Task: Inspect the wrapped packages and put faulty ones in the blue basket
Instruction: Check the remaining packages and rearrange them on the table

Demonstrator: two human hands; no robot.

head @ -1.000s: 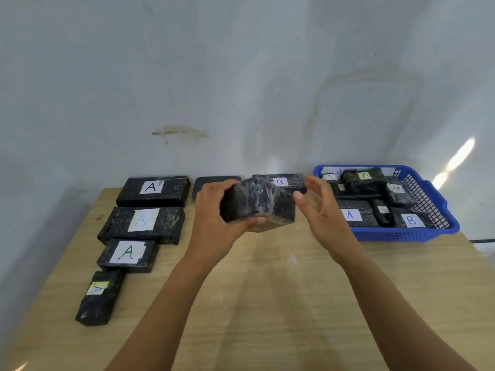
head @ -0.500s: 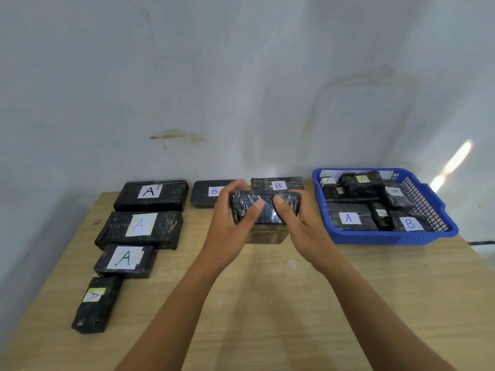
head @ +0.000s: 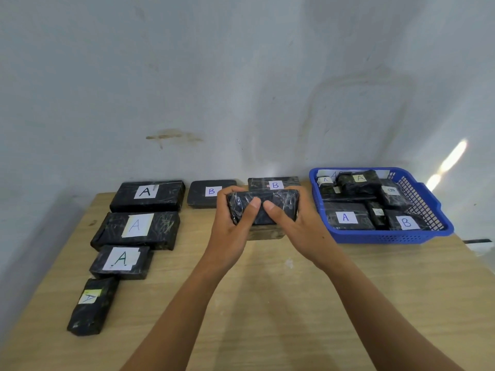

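Above the wooden table [head: 267, 303], both hands [head: 270, 226] grip one black package [head: 278, 200] between them.

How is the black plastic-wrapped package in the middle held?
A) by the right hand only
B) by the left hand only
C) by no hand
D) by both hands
D: the left hand and the right hand both grip the black plastic-wrapped package, thumbs on its near face.

Black film-wrapped package [head: 263, 207] held level, blue basket [head: 388, 236] to its right (filled with labelled packages [head: 348, 223])
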